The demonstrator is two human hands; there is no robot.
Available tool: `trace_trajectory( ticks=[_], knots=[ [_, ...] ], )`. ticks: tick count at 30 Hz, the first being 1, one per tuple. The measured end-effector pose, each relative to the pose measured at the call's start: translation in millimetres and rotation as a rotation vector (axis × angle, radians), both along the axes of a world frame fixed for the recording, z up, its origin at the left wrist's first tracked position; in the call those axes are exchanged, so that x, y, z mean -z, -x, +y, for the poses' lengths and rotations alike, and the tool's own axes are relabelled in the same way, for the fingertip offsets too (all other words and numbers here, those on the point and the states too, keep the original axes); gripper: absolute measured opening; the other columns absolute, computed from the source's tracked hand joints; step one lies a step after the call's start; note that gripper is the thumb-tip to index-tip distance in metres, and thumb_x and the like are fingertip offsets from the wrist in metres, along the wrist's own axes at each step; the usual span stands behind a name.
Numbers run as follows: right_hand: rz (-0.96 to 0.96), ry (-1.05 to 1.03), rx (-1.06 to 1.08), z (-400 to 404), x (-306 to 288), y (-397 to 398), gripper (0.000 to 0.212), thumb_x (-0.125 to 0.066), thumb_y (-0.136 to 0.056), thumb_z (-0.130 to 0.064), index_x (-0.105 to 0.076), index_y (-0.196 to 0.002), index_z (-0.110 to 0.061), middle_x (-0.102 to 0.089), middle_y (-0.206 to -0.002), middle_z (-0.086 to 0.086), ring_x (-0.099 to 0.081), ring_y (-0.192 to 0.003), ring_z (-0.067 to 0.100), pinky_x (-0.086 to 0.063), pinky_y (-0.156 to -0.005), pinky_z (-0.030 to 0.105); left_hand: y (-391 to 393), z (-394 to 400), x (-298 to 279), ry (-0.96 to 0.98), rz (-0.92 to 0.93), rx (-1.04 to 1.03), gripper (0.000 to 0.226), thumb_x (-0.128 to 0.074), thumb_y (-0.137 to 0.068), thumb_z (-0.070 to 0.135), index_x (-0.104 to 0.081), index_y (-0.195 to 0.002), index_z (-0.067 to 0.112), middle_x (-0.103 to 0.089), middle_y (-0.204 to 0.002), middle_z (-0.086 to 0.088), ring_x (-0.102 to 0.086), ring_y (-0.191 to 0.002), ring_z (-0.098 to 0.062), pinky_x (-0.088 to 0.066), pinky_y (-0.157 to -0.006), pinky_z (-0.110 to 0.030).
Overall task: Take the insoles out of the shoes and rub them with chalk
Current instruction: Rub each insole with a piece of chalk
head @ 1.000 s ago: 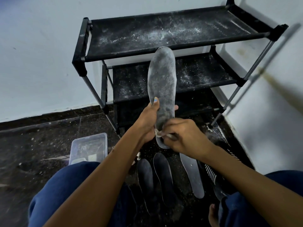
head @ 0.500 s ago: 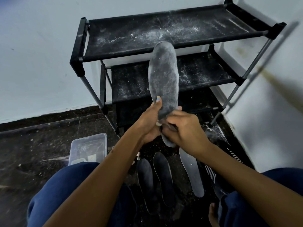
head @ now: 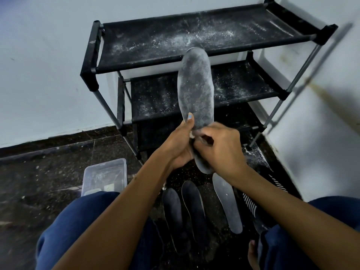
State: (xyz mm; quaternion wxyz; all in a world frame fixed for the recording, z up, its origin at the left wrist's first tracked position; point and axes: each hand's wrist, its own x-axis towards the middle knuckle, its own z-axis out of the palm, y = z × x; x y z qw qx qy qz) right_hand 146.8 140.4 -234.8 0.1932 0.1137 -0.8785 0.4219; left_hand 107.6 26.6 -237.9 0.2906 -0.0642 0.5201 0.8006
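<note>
The left hand (head: 180, 147) grips the held insole (head: 196, 94) near its lower third, thumb laid up the near edge, so the broad face is turned toward the person and stiff enough to be rubbed against. The right hand (head: 220, 147) is pinched shut on a small pale lump, which I take to be the chalk (head: 191, 135), pressed to the insole just below the left thumb; it is blurred, which suggests a rubbing stroke. The insole stands nearly upright in the air in front of the shoe rack (head: 194, 38), its long axis running bottom to top with a slight lean to the left, one rounded end up against the top shelf and the other down between the wrists. Its face looks grey with powder, so the chalking seems well along.

On the floor (head: 39, 172) between the knees lie three more insoles: two dark ones (head: 185, 211) side by side and a paler, dusted one (head: 227, 203) to the right, all pointing away from the person. A clear plastic box (head: 105, 176) sits by the left knee, within reach.
</note>
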Motion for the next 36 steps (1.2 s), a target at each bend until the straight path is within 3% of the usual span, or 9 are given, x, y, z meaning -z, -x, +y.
trace_trajectory(
  ticks=[2, 8, 14, 18, 23, 26, 28, 34, 36],
  knots=[
    [-0.038, -0.046, -0.063, -6, 5, -10, 0.012, -0.066, -0.072, -0.012, -0.072, -0.077, -0.003, -0.067, -0.076, 0.011, -0.063, -0.064, 0.022, -0.053, -0.062, 0.037, 5, -4, -2, -0.005, 0.002, -0.032, 0.037, -0.029, -0.100, 0.045, -0.048, -0.119, 0.020, -0.064, -0.121, -0.017, -0.059, -0.111, -0.029, -0.046, -0.101, -0.046],
    [-0.065, -0.040, -0.042, -1, 0, -7, 0.010, -0.068, -0.076, -0.015, -0.073, -0.079, -0.007, -0.068, -0.075, 0.010, -0.062, -0.063, 0.018, -0.049, -0.064, 0.029, 2, -5, 0, -0.007, -0.019, 0.015, 0.042, -0.029, -0.100, 0.045, -0.045, -0.128, 0.018, -0.070, -0.105, -0.009, -0.069, -0.093, -0.021, -0.056, -0.083, -0.040],
    [-0.073, -0.041, -0.040, -10, 4, -15, 0.008, -0.068, -0.074, -0.010, -0.071, -0.076, -0.003, -0.065, -0.072, 0.009, -0.059, -0.057, 0.017, -0.050, -0.056, 0.034, 6, -4, -6, 0.011, -0.005, -0.008, 0.039, -0.029, -0.100, 0.045, -0.045, -0.125, 0.020, -0.066, -0.118, -0.016, -0.063, -0.110, -0.029, -0.051, -0.094, -0.043],
    [-0.086, -0.006, -0.063, -5, 7, -15, 0.007, -0.069, -0.072, -0.010, -0.072, -0.077, -0.005, -0.067, -0.074, 0.007, -0.061, -0.061, 0.016, -0.050, -0.060, 0.033, 7, -8, -8, 0.056, -0.007, -0.005, 0.041, -0.030, -0.101, 0.042, -0.048, -0.123, 0.012, -0.064, -0.116, -0.022, -0.064, -0.101, -0.029, -0.053, -0.087, -0.036],
    [-0.058, 0.059, 0.008, 0, 6, -2, 0.011, -0.068, -0.074, -0.006, -0.073, -0.084, -0.010, -0.067, -0.079, 0.003, -0.060, -0.065, 0.009, -0.048, -0.061, 0.019, 3, -4, -5, 0.045, 0.028, 0.020, 0.032, -0.033, -0.103, 0.028, -0.051, -0.114, 0.005, -0.060, -0.073, -0.005, -0.056, -0.072, -0.017, -0.050, -0.068, -0.032],
    [-0.075, 0.045, -0.022, -3, 8, -5, 0.009, -0.066, -0.072, -0.007, -0.072, -0.080, -0.008, -0.066, -0.079, 0.005, -0.061, -0.066, 0.011, -0.049, -0.061, 0.021, 5, -3, -5, 0.059, 0.020, -0.031, 0.037, -0.032, -0.103, 0.028, -0.045, -0.128, 0.004, -0.061, -0.111, -0.019, -0.058, -0.093, -0.025, -0.053, -0.072, -0.033],
    [-0.106, 0.009, -0.043, -4, 10, -8, 0.010, -0.066, -0.069, -0.013, -0.070, -0.076, -0.006, -0.067, -0.076, 0.006, -0.061, -0.062, 0.013, -0.047, -0.059, 0.023, 6, -2, -5, 0.046, 0.022, -0.073, 0.038, -0.033, -0.103, 0.027, -0.044, -0.130, 0.003, -0.058, -0.124, -0.024, -0.065, -0.087, -0.022, -0.056, -0.062, -0.027],
    [-0.068, 0.010, -0.006, 6, 5, -1, 0.013, -0.065, -0.077, -0.004, -0.072, -0.087, -0.008, -0.066, -0.084, 0.007, -0.062, -0.069, 0.014, -0.049, -0.064, 0.025, 5, -1, -6, 0.074, 0.033, -0.016, 0.032, -0.029, -0.103, 0.033, -0.047, -0.121, 0.013, -0.067, -0.101, -0.010, -0.067, -0.075, -0.021, -0.056, -0.053, -0.039],
    [-0.058, -0.008, -0.011, 5, 5, -3, 0.011, -0.065, -0.076, -0.003, -0.071, -0.084, -0.006, -0.066, -0.082, 0.007, -0.061, -0.067, 0.014, -0.049, -0.063, 0.026, 4, 0, -7, 0.072, 0.034, -0.040, 0.032, -0.029, -0.103, 0.033, -0.047, -0.121, 0.013, -0.067, -0.101, -0.011, -0.069, -0.079, -0.022, -0.058, -0.061, -0.043]
  ],
)
